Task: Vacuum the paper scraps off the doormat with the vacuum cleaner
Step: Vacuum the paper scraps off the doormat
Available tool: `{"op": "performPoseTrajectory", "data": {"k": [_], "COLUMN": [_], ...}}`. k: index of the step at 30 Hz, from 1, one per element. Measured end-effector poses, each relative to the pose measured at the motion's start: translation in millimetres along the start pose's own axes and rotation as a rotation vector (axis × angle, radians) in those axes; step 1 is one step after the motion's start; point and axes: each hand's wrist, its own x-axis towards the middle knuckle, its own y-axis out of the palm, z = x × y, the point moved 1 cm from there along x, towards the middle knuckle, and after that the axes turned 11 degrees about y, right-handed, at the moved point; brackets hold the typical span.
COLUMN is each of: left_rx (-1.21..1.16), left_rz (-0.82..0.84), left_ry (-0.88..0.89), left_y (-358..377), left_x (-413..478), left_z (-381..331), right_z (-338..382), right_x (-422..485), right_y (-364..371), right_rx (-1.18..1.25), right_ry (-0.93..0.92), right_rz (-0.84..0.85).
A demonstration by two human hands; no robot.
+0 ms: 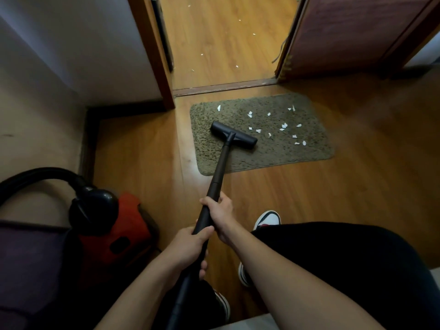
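Fingers (203, 201) of the right hand (220, 213) curl round the black wand (220, 166), and just behind it the left hand (188, 245) grips the same tube, thumb on top. Both hands hold one wand. The right hand is the nearer of the two to the working end. To the left, close by, sits one red vacuum canister (126, 225) with its black hose (35, 176) arching away.

From the hands the wand runs forward and slightly right to one floor head (234, 135), which rests on the left half of the single doormat (273, 154). The head's long axis lies slantwise across the mat, from far left to near right.

White paper scraps (284, 126) lie on the mat, roughly fifteen by my count. Nearly all are to the right of the head and a little beyond it. One is apart, near the far left corner. So the coming strokes probably need to go rightward and away from the person. About six more specks lie on the wooden floor (226, 48) past the doorway, off the mat.
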Motion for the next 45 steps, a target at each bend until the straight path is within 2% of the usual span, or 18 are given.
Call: {"op": "performPoseTrajectory", "data": {"k": [11,19,26,34,45], "left_rx": [-0.104,-0.168,-0.179,-0.116,-0.013], "left_rz": [-0.047,-0.059,-0.059,-0.040,-0.011], "left_ry": [0.021,0.076,0.083,0.048,-0.016], "left_y": [-25.1,-21.6,-12.8,-13.7,-21.9], "left_x": [66.5,125.0,144.5,115.8,34.4], "left_z": [-44.1,-87.3,-104.3,-86.0,-39.3], "right_z": [58.9,112.6,129.4,103.4,42.8], "right_x": [72.9,130.3,148.3,122.3,38.7], "right_y": [31.2,28.8,22.8,17.1,21.6], "right_rx": [-0.047,-0.014,0.014,0.001,0.042], "right_ry": [-0.041,-0.041,-0.034,-0.021,0.035], "right_rz": [-0.010,0.007,0.025,0.009,0.031]}}
